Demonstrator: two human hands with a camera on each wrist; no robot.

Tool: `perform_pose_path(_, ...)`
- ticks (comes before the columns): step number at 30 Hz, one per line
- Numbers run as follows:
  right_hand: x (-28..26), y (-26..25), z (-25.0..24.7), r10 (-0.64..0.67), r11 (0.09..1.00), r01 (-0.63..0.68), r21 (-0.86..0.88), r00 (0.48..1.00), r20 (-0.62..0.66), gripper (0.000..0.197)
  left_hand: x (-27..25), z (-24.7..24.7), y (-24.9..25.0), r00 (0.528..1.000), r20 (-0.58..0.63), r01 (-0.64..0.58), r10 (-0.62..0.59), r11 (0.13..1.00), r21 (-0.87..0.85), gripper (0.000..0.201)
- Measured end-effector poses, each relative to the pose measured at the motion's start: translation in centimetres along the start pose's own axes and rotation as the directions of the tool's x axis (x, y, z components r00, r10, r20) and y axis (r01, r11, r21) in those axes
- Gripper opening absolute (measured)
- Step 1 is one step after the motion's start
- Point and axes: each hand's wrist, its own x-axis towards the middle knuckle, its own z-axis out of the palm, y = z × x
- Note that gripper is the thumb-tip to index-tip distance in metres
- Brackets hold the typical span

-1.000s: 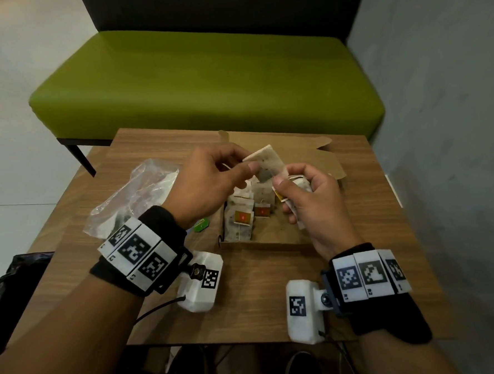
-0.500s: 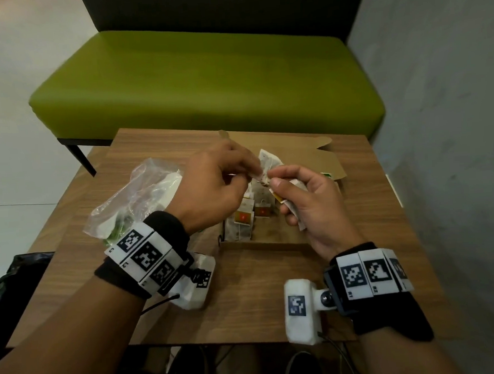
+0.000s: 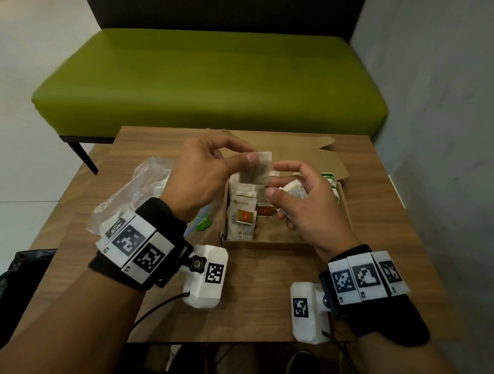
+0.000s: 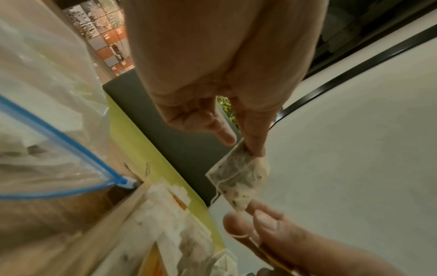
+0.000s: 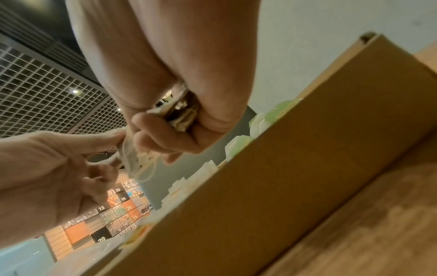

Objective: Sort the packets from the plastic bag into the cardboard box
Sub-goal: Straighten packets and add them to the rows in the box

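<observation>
Packet (image 3: 257, 169) now pulled clear—left hand (image 3: 202, 178) pinching it, flatter.

A speckled tea bag (image 3: 257, 169) hangs upright above the open cardboard box (image 3: 281, 242), where more tea bags (image 3: 241, 213) with red-orange tags stand in rows on the left, green-and-white packets (image 3: 331, 183) on the right. The clear zip-top plastic bag (image 3: 130, 196) lies crumpled left of the box.
</observation>
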Motion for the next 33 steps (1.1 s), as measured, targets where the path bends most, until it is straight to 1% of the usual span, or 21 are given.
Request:
perform_pose_path(2, 0.0, 0.0, 0.0, -0.012, 1.0, 0.012, 0.007, 1.0, -0.014, 0.036, 0.0, 0.0, 0.2, 0.998, 0.043, -0.036, 0.035, 0.999, 0.021, 0.001)
perform_pose_path(4, 0.1, 0.0, 0.0, -0.026, 0.999, 0.026, -0.03, 1.0, 0.006, 0.027, -0.1, 0.2, 0.2, 0.995, 0.079, -0.069, 0.066, 0.997, 0.043, 0.006)
perform_pose_path(6, 0.1, 0.3, 0.1, -0.03, 0.998, 0.031, -0.062, 0.999, 0.018, 0.015, -0.1, 0.5, 0.2, 0.994, 0.059, -0.101, 0.096, 0.992, 0.079, 0.005)
perform_pose_path(8, 0.2, 0.6, 0.2, -0.02, 0.997, 0.021, -0.068, 1.0, 0.013, 0.012, -0.1, 0.6, 0.1, 0.993, 0.045, -0.113, 0.106, 0.976, 0.188, 0.003)
perform_pose_path(10, 0.3, 0.7, 0.2, -0.012, 0.999, 0.012, -0.046, 1.0, 0.012, 0.012, 0.0, 0.5, 0.0, 0.993, 0.068, -0.114, 0.1, 0.96, 0.255, 0.005)
perform_pose_path(13, 0.2, 0.6, 0.4, 0.002, 1.0, -0.003, 0.03, 0.999, 0.034, 0.011, 0.1, 0.3, -0.1, 0.992, 0.08, -0.119, 0.101, 0.956, 0.267, 0.009)
perform_pose_path(15, 0.2, 0.4, 0.4, 0.011, 0.997, -0.014, 0.078, 0.999, 0.04, 0.01, 0.0, 0.5, -0.1, 0.989, 0.119, -0.126, 0.093, 0.943, 0.308, 0.016)
perform_pose_path(18, 0.2, 0.3, 0.3, 0.019, 0.994, -0.023, 0.108, 0.999, 0.04, 0.01, 0.2, 0.7, -0.2, 0.986, 0.121, -0.145, 0.115, 0.95, 0.278, 0.019)
perform_pose_path(20, 0.1, 0.4, 0.4, 0.018, 0.994, -0.023, 0.103, 0.999, 0.044, 0.01, 0.2, 0.6, -0.4, 0.988, 0.118, -0.128, 0.1, 0.957, 0.261, 0.028)
perform_pose_path(22, 0.1, 0.3, 0.3, 0.021, 0.994, -0.025, 0.109, 0.999, 0.042, 0.012, 0.2, 0.7, -0.5, 0.988, 0.133, -0.117, 0.084, 0.958, 0.262, 0.041)
perform_pose_path(23, 0.1, 0.3, 0.3, 0.021, 0.993, -0.025, 0.114, 0.999, 0.039, 0.013, 0.1, 0.7, -0.5, 0.987, 0.136, -0.12, 0.087, 0.96, 0.253, 0.041)
perform_pose_path(25, 0.2, 0.4, 0.4, 0.024, 0.994, -0.026, 0.108, 1.0, 0.018, 0.015, 0.1, 0.9, -0.6, 0.989, 0.105, -0.13, 0.108, 0.964, 0.232, 0.026)
perform_pose_path(27, 0.2, 0.5, 0.4, 0.045, 0.996, -0.044, 0.082, 0.999, -0.016, 0.015, 0.3, 0.6, -0.8, 0.994, 0.032, -0.105, 0.101, 0.978, 0.18, 0.013)
perform_pose_path(29, 0.2, 0.6, 0.2, 0.062, 0.996, -0.061, 0.072, 0.998, -0.02, 0.015, 0.5, 0.2, -0.9, 0.996, -0.018, -0.08, 0.083, 0.988, 0.13, 0.013)
perform_pose_path(33, 0.2, 0.5, 0.3, 0.074, 0.995, -0.075, 0.059, 0.997, 0.018, 0.015, 0.2, -0.1, -0.4, 0.997, -0.058, -0.053, 0.056, 0.998, 0.045, 0.015)
